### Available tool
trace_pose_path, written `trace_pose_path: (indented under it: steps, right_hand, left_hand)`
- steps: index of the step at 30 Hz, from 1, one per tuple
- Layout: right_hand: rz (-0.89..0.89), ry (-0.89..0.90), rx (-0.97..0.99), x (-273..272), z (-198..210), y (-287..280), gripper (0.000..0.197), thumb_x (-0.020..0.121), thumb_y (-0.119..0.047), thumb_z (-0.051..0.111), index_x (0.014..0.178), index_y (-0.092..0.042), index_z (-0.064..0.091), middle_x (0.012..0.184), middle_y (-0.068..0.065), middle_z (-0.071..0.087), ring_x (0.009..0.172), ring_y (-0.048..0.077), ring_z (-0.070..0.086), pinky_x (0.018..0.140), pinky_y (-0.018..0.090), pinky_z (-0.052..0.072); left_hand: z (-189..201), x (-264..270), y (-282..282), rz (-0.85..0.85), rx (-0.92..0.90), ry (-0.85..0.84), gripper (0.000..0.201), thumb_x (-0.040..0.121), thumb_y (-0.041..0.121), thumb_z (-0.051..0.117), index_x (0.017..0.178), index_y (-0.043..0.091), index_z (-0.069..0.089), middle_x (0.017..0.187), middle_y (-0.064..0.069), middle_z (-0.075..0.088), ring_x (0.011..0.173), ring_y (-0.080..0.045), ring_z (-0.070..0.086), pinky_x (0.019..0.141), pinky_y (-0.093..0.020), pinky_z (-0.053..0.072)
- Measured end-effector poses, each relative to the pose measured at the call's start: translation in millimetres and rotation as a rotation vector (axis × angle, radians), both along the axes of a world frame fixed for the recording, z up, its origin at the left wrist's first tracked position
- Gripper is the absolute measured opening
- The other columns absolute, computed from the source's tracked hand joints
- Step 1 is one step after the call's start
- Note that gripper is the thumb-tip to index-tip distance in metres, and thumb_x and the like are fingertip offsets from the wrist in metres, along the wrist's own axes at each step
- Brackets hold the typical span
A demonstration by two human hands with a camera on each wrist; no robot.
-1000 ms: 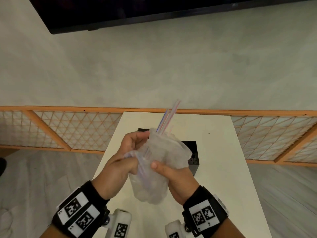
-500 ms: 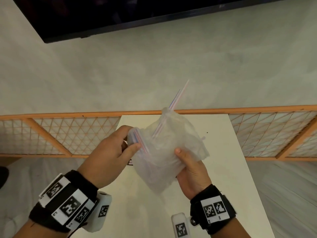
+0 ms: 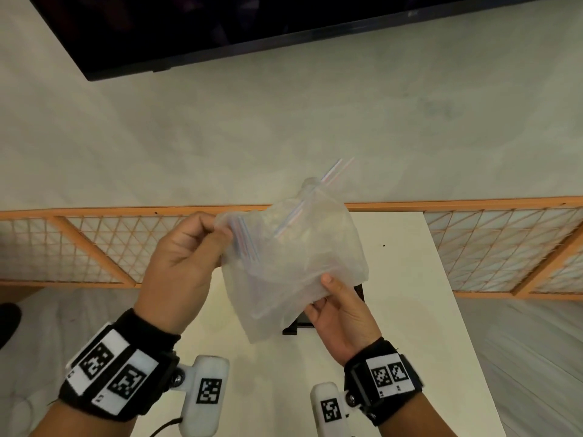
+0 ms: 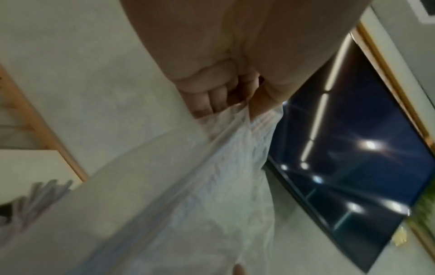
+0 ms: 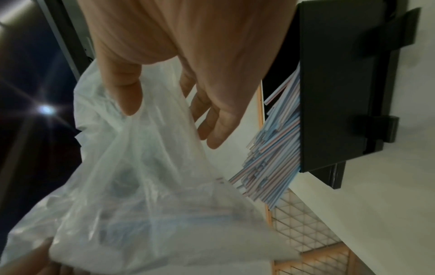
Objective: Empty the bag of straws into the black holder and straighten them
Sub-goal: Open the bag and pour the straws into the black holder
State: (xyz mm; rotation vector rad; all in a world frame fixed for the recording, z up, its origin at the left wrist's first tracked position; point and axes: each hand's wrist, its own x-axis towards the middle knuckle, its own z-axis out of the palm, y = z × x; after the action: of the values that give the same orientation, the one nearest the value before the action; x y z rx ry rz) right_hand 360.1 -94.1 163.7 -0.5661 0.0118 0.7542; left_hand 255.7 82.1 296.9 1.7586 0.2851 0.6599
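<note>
I hold a clear plastic bag (image 3: 293, 266) above the table, in front of the black holder (image 3: 296, 326), which it mostly hides. My left hand (image 3: 217, 231) pinches the bag's upper left corner; curled fingers (image 4: 212, 100) grip the plastic (image 4: 212, 186). My right hand (image 3: 325, 291) pinches the lower right side, thumb (image 5: 124, 93) on the bag (image 5: 141, 186). A few striped straws (image 3: 334, 171) poke out of the bag's top, and more lie inside by my left hand. In the right wrist view the holder (image 5: 341, 93) holds a splayed bunch of straws (image 5: 275, 148).
The holder stands on a narrow white table (image 3: 410, 279). An orange lattice railing (image 3: 94, 244) runs behind the table on both sides. A dark screen (image 3: 220, 26) hangs on the wall above. Floor lies to the left and right of the table.
Both hands have lifted the bag and drawn it wider. My left hand moved left and up with its corner. The straws still poke out of the top.
</note>
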Motion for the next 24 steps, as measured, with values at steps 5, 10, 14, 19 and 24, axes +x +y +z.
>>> trace_pose_path:
  steps: [5,10,14,19,24]
  right_hand:
    - [0.019,-0.025,0.017,7,2,0,0.054,0.095,-0.009,0.063,0.147,-0.013,0.049,0.145,0.016,0.055,0.136,0.034,0.052,0.106,0.050,0.048]
    - [0.037,-0.051,-0.004,9,-3,2,0.055,0.093,-0.005,0.064,0.146,-0.009,0.050,0.147,0.019,0.052,0.136,0.035,0.051,0.112,0.056,0.039]
    - [0.078,-0.122,-0.078,7,-3,0,0.056,0.090,-0.006,0.067,0.144,-0.008,0.052,0.143,0.021,0.056,0.133,0.040,0.053,0.107,0.065,0.041]
    - [0.080,-0.145,-0.152,2,-5,-2,0.052,0.088,-0.003,0.068,0.138,-0.002,0.056,0.136,0.024,0.061,0.128,0.044,0.056,0.106,0.063,0.042]
    - [0.056,-0.212,-0.158,-5,-7,-4,0.062,0.084,-0.002,0.073,0.143,-0.004,0.051,0.138,0.024,0.059,0.129,0.044,0.055,0.103,0.068,0.042]
  left_hand:
    - [-10,3,2,0.049,0.296,0.079,0.020,0.092,0.001,0.063,0.095,0.020,0.062,0.087,0.002,0.069,0.082,-0.025,0.065,0.076,-0.036,0.053]
    - [-7,2,4,0.044,0.417,0.052,0.014,0.093,0.024,0.053,0.091,0.016,0.065,0.081,-0.001,0.061,0.075,-0.027,0.056,0.068,-0.041,0.046]
    - [-11,-6,9,0.045,0.439,0.137,0.041,0.099,0.045,0.061,0.077,0.010,0.061,0.071,-0.006,0.054,0.069,-0.026,0.054,0.065,-0.044,0.047]
    - [-4,-7,9,0.049,0.326,0.136,0.017,0.101,0.033,0.064,0.092,0.019,0.067,0.092,0.001,0.076,0.086,-0.024,0.071,0.083,-0.050,0.057]
    - [-2,-3,20,0.093,0.037,0.114,0.021,0.096,-0.004,0.058,0.085,0.013,0.053,0.070,0.015,0.069,0.068,0.000,0.064,0.064,-0.012,0.049]
